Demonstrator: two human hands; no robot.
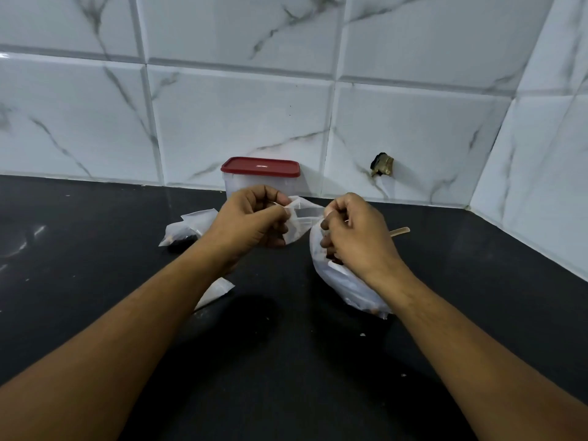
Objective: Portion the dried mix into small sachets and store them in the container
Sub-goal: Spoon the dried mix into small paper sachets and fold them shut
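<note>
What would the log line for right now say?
stage: portioning | left hand: pinches small sachet | right hand: pinches small sachet | big bag: under right hand | container: lid on | filled sachet: on counter

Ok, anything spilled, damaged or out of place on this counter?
Only small things: pale crumbs lie scattered on the counter near the bag, and a brass stub on the wall looks rough and blackened. The sachet between left hand and right hand shows no tear.

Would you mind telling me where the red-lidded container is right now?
In the head view, the red-lidded container stands at the back of the dark countertop against the tiled wall, just behind the left hand.
</note>
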